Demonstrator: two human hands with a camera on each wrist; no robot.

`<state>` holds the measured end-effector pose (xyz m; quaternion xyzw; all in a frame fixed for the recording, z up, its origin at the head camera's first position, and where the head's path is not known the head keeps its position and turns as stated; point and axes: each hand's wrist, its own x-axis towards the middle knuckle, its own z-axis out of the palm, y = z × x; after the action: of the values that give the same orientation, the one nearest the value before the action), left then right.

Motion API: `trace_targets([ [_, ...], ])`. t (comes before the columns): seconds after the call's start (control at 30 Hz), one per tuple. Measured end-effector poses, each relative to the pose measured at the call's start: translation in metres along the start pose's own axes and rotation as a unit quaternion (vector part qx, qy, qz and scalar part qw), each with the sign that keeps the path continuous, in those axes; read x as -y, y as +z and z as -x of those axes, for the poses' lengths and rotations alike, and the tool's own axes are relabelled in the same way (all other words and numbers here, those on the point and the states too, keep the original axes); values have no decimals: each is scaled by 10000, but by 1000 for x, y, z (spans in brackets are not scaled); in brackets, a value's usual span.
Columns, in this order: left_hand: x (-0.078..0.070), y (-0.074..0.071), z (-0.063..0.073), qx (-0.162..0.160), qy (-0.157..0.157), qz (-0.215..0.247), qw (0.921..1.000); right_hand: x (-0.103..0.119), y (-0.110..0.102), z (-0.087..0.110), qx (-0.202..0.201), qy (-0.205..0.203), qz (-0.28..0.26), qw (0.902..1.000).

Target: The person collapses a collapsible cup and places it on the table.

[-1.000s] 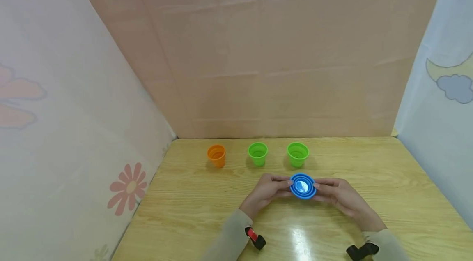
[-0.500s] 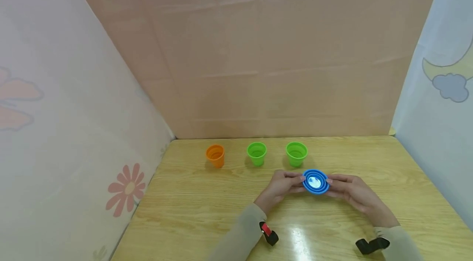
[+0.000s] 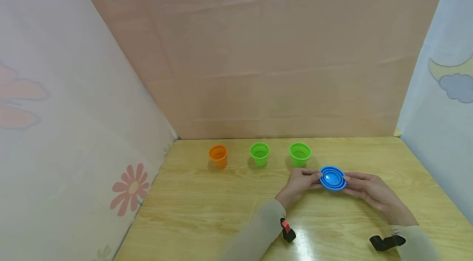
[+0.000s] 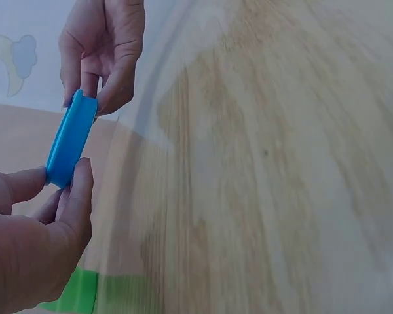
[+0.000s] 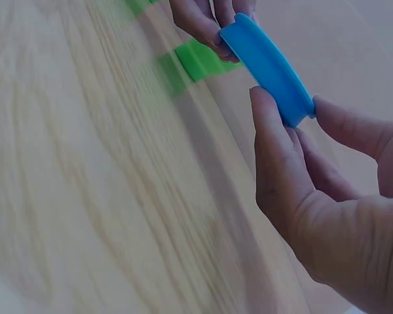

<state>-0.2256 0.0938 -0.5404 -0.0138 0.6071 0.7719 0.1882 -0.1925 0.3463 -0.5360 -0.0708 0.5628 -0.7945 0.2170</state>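
A blue collapsible cup (image 3: 332,178), folded flat into concentric rings, is held between both hands above the wooden table. My left hand (image 3: 300,185) pinches its left edge, thumb on the upper rim and fingers beneath. On the opposite edge my right hand (image 3: 373,192) pinches it the same way. From the side, in the left wrist view, the blue cup (image 4: 72,139) shows as a thin disc raised off the table. The right wrist view has the cup (image 5: 268,69) tilted between the two sets of fingertips.
Along the back of the wooden table (image 3: 184,220) stand an orange cup (image 3: 219,156), a green cup (image 3: 260,154) and another green cup (image 3: 299,154), all expanded and upright. A brown backdrop (image 3: 258,68) rises behind them, with patterned white cloth at both sides.
Both hands have carried the folded blue cup to the right and slightly farther from me, keeping their pinch on its edges. The orange and green cups have stayed in place.
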Motion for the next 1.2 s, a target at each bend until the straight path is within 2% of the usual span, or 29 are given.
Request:
trace_targets([
  [0.1,4,11,-4,-130,53,42,9999,2,-8,2,-109,65,21,9999],
  [0.3,6,34,-13,-588,-2,84,9982,9,-24,0,-243,146,107,9995],
  [0.5,-1,52,-22,-974,-203,-64,9950,18,-37,0,-200,202,24,9996],
  [0.7,-6,62,-33,-1100,-288,-410,9927,24,-47,-4,-197,316,67,9993],
  [0.9,-4,68,-42,-1224,-122,-748,9896,29,-54,-12,-246,542,190,9980],
  [1.03,-1,75,-47,-1397,9,-1122,9838,35,-58,-15,-386,723,356,9960],
  [1.2,3,81,-54,-1720,138,-1681,9706,39,-60,-22,-664,906,629,9917],
])
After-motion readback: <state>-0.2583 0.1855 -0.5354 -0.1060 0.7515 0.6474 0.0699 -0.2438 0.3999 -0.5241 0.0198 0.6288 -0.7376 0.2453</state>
